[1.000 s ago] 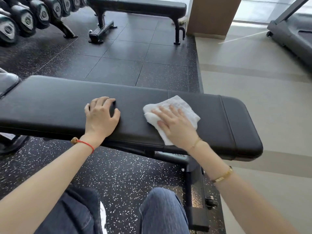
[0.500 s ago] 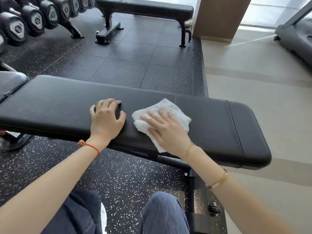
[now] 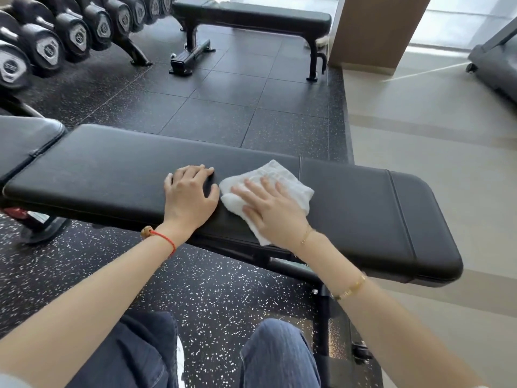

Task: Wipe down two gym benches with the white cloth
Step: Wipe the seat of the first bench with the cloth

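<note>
Since a second ago the white cloth (image 3: 268, 189) and the right hand (image 3: 272, 212) on it have slid leftward along the near bench (image 3: 112, 177), closing up on the left hand (image 3: 190, 197), which has kept its place; cloth and left thumb now lie just beside each other. At the far left a rack of dumbbells (image 3: 47, 49) stands on the speckled black floor (image 3: 212, 289); the left hand rests on the bench pad with fingers loosely bent, holding nothing, a red cord bracelet (image 3: 162, 238) at its wrist; the right hand lies flat, fingers spread and straight, pressing the crumpled cloth against the pad near its front edge; a gold bracelet (image 3: 348, 288) sits on that forearm. Beyond, the far bench (image 3: 251, 16) stands across the tiles; at the right edge a treadmill (image 3: 495, 68) shows partly.
</note>
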